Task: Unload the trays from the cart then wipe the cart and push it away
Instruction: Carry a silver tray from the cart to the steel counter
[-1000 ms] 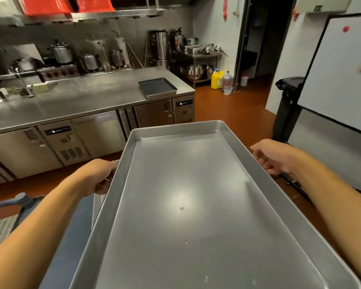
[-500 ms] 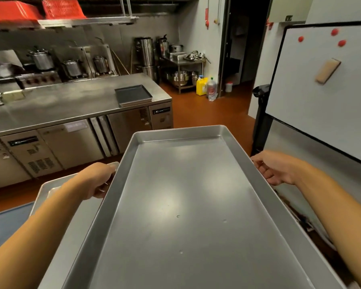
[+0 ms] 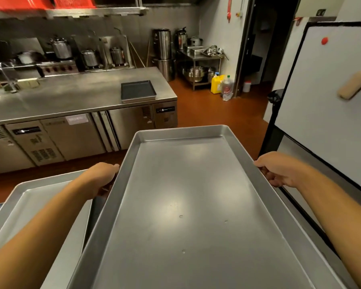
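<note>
I'm mid-unload: my left hand (image 3: 101, 180) and right hand (image 3: 279, 173) grip the big tray (image 3: 188, 205) by its long rims between them. Next, set it level on the tabletop (image 3: 71, 94) ahead.

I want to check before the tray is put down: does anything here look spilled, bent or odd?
Nothing serious. The big tray, held by the left hand and right hand, looks straight, with only a few small droplets on its floor.
</note>
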`<state>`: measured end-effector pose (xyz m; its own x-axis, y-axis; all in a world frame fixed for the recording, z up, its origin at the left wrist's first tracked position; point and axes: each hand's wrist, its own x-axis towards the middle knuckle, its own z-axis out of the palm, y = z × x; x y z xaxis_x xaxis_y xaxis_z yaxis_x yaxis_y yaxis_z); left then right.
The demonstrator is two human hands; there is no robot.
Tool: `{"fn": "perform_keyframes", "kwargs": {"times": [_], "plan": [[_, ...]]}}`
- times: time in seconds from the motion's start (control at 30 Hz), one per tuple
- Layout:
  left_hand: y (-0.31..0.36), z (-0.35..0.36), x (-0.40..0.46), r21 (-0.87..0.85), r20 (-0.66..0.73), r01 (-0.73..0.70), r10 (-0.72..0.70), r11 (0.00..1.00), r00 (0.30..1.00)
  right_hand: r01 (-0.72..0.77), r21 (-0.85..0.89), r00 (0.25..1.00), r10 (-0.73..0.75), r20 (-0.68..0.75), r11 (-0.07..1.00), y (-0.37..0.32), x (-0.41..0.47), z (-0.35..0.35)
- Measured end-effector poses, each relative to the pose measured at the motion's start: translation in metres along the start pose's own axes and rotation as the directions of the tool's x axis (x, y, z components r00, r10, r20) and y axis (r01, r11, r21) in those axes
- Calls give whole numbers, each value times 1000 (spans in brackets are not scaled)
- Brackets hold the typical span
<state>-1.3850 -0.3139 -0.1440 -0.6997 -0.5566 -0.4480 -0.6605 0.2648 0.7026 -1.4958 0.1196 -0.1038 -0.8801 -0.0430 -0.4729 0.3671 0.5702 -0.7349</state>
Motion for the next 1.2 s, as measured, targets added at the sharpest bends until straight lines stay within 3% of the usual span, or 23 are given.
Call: {"fn": "perform_keyframes", "kwargs": {"times": [0.3, 0.47, 0.7, 1.03, 1.2], "plan": [[76, 14, 139, 41, -145, 7, -1, 999, 989, -10, -9, 996, 11, 91, 1000, -75, 171, -5], [135, 16, 200, -4, -146, 0, -1, 1000, 989, 16, -12, 995, -14, 96, 1000, -132, 266, -12], [192, 13, 294, 87, -187, 12, 4, 996, 982, 4, -60, 989, 4, 146, 998, -198, 390, -17], [279, 6, 439, 74, -318, 50, -24, 996, 948, 105, -103, 970, -79, 231, 989, -318, 578, -3], [319, -5, 496, -81, -344, 21, -48, 997, 938, 146, -115, 957, -110, 269, 983, -386, 645, 5]]}}
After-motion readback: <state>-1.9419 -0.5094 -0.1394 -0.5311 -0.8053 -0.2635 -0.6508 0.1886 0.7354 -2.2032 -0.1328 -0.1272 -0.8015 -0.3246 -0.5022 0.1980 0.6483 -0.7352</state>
